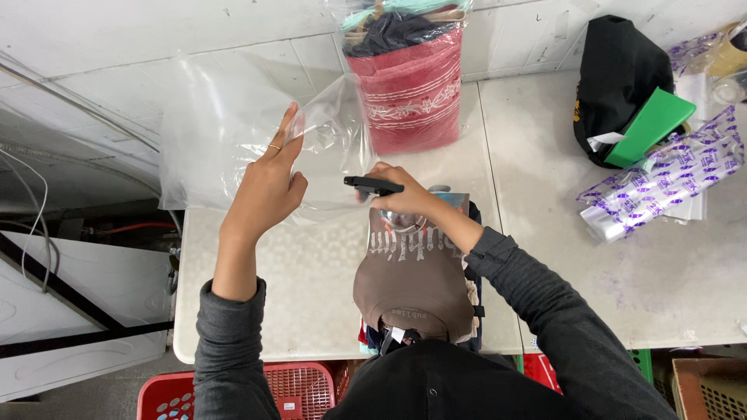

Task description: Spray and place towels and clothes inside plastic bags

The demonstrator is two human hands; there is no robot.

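Note:
My left hand (268,187) is raised with fingers together, pinching the edge of a large clear plastic bag (226,128) held up above the white table (311,280). My right hand (397,198) grips a black marker-like tool (372,184) and rests at the far end of a brown folded garment (412,272) with pale lettering. That garment tops a stack of folded clothes at the table's near edge, close to my body.
A sealed clear bag of folded red and dark clothes (408,78) stands at the back. To the right lie a black bag (618,74), a green card (650,124) and purple-printed plastic wrappers (661,183). Red baskets (299,389) sit below the table.

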